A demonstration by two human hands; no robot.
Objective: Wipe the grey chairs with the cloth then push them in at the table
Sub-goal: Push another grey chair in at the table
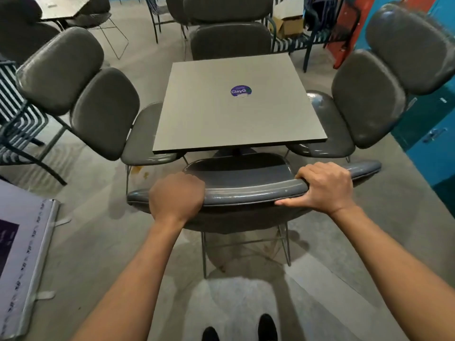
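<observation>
While both hands, left [176, 196] and right [324, 187], grip the grey padded chair's [246, 190] backrest, push evenly, square to the grey square desk's [209, 114] near edge.

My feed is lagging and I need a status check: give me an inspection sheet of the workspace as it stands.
Surface: square grey table, bare apart from a round purple sticker.
Job's things: near chair held by its backrest, seat partly under the table edge; left chair, right chair and far chair drawn up to the table. Cloth: nothing seen.
Clutter: white board on the floor at left; cardboard box behind.
Grip: left hand and right hand both curl over the near chair's backrest.
Cables: nothing seen.
Surroundings: concrete floor, stains under the chairs; blue lockers at right; more chairs behind.
</observation>
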